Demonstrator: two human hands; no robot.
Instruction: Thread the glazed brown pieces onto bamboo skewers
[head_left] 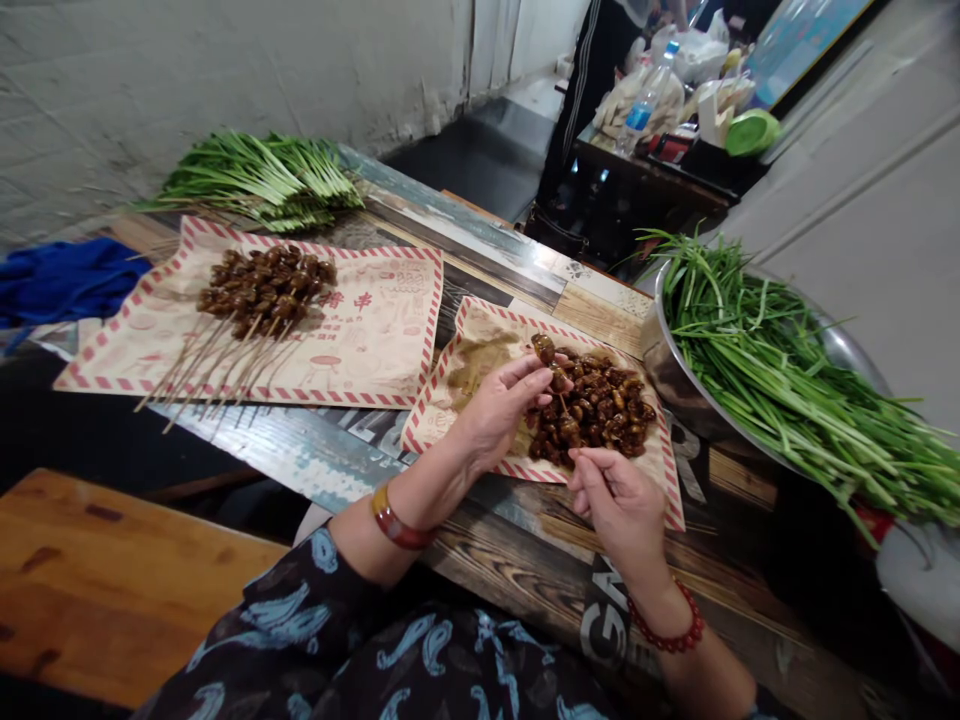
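My left hand (504, 408) pinches a glossy brown piece (544, 348) over the right paper sheet (439, 415). A thin skewer with brown pieces on it runs between my two hands. Below, my right hand (611, 495) has its thumb and fingers closed on the skewer's lower end. Beside and behind the hands lies a pile of loose brown pieces (611, 405) on that sheet. To the left, a stack of filled skewers (270, 285) rests on a larger paper sheet (390, 350), their bare sticks pointing toward the front left.
A metal bowl (679, 385) heaped with green stalks (780, 370) stands at the right. More green stalks (262, 180) lie at the table's back left, near a blue cloth (71, 280). A wooden bench (127, 590) is at the lower left. A person (577, 95) stands behind.
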